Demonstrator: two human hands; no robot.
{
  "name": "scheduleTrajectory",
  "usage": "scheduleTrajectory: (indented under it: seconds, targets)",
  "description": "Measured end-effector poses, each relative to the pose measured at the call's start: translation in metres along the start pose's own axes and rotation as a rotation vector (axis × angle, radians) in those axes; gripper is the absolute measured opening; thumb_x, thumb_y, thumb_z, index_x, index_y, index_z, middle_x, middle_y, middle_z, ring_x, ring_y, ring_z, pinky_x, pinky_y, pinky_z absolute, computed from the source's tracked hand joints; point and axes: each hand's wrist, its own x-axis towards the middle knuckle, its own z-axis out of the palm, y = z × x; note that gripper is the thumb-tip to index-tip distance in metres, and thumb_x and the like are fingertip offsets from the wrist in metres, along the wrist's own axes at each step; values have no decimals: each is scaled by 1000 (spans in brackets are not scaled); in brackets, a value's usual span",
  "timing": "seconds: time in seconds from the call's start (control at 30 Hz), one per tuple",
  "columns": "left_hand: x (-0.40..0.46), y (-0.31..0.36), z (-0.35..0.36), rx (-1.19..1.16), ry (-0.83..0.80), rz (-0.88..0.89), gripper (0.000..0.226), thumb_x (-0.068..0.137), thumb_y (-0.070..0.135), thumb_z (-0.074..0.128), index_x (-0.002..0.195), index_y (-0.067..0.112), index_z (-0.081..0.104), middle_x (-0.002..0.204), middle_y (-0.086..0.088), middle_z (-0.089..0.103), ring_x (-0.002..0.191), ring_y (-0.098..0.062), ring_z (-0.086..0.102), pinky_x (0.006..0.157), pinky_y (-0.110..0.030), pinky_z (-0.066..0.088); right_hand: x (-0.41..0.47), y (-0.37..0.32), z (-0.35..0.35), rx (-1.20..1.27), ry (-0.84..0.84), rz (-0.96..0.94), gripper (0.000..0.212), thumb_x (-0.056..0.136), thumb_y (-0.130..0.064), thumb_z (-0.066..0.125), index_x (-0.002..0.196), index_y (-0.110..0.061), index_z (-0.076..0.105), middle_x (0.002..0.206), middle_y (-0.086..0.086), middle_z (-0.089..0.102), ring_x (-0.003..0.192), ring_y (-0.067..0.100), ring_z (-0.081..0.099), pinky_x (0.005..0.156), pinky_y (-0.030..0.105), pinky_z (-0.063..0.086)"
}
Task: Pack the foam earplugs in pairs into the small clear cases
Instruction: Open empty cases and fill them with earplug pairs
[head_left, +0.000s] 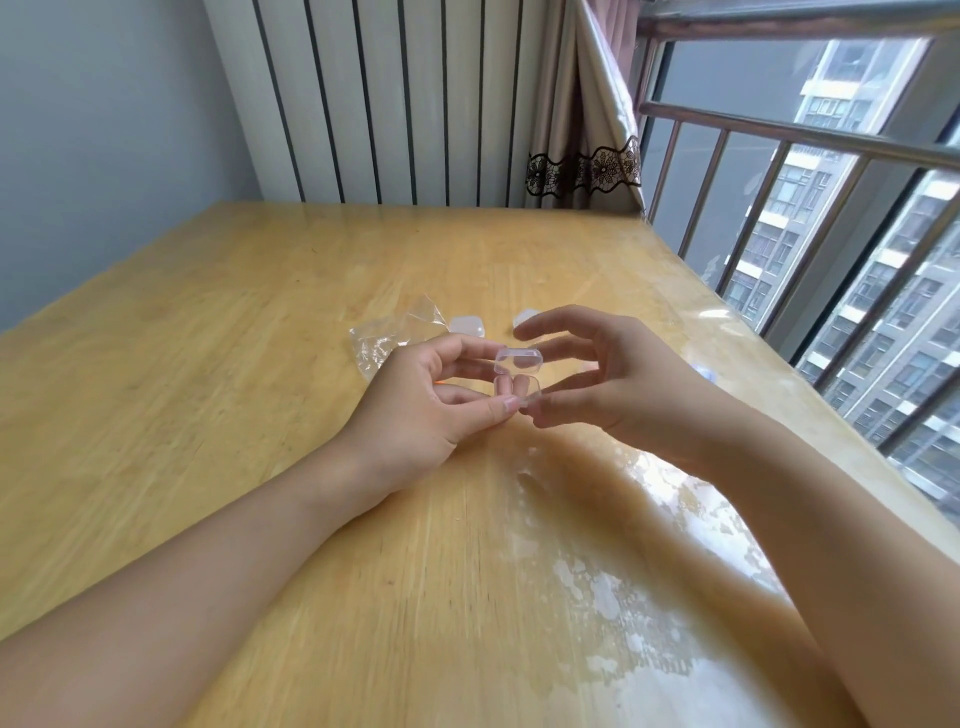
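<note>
Clear case (518, 375), lid hinged open, is held above mid-bench (208, 467), pinched between left hand (423, 402) and right hand (605, 382) fingers. Beyond lie two more cases (466, 326) beside an empty plastic bag (387, 335).

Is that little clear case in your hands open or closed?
Open: the clear case has its lid raised above the base, held between the left hand and right hand.
</note>
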Motion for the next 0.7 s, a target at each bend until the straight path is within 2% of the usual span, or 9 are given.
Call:
scheduleTrajectory:
  seconds: [0.07,0.13,0.2,0.27,0.33,0.37,0.47,0.6,0.7]
  targets:
    - [0,1,-1,-46,16,5,33,80,7,81,109,19,71,102,1,79,82,-18,78,89,-22,58,-1,0,4,-107,29,-87,37,79,-3,84,110,-18,71,107,-7,74,76,16,78,70,30,61]
    - [0,2,-2,-72,8,2,33,79,8,81,109,18,71,99,0,80,87,-14,77,90,-20,57,-2,2,10,-190,97,-139,24,81,-14,85,103,-16,74,87,-20,75,62,4,73,56,13,47]
    - [0,2,-2,-77,-15,7,37,76,5,83,109,18,72,101,2,79,92,-12,77,89,-18,56,-3,3,14,-262,153,-182,17,85,-20,82,101,-15,76,67,-32,69,53,-2,66,49,6,38]
    - [0,2,-3,-77,-1,36,42,74,-1,83,109,17,72,107,3,77,91,-14,77,86,-21,58,-4,1,15,-284,192,-230,15,88,-25,80,100,-17,78,62,-27,69,55,-1,68,47,11,43]
    - [1,2,-3,6,55,104,38,76,-2,82,109,17,73,108,2,76,88,-15,78,85,-26,60,-3,1,16,-301,217,-265,14,89,-29,77,100,-21,79,63,-8,74,59,9,72,50,33,55]
    - [1,1,-3,63,88,141,33,79,2,82,107,18,74,106,2,76,84,-14,78,83,-27,61,-4,1,16,-313,218,-277,15,90,-31,76,101,-21,80,65,-2,74,62,13,73,54,38,58]
    - [1,1,-4,173,161,225,19,82,14,81,99,21,78,96,6,77,72,-11,76,70,-22,60,-2,2,16,-314,199,-316,16,91,-26,74,104,-17,80,77,2,77,68,9,75,70,35,62]
    - [1,2,-2,280,179,304,12,84,22,80,96,22,78,86,9,77,67,-9,73,64,-21,59,0,4,15,-351,213,-360,15,88,-19,77,102,-14,80,73,-11,74,66,8,74,68,28,61]
    - [2,1,-2,276,177,295,11,83,24,79,94,24,78,86,10,76,68,-9,73,65,-25,62,1,5,15,-349,222,-379,15,89,-19,76,102,-13,80,76,3,77,65,9,74,67,29,61]
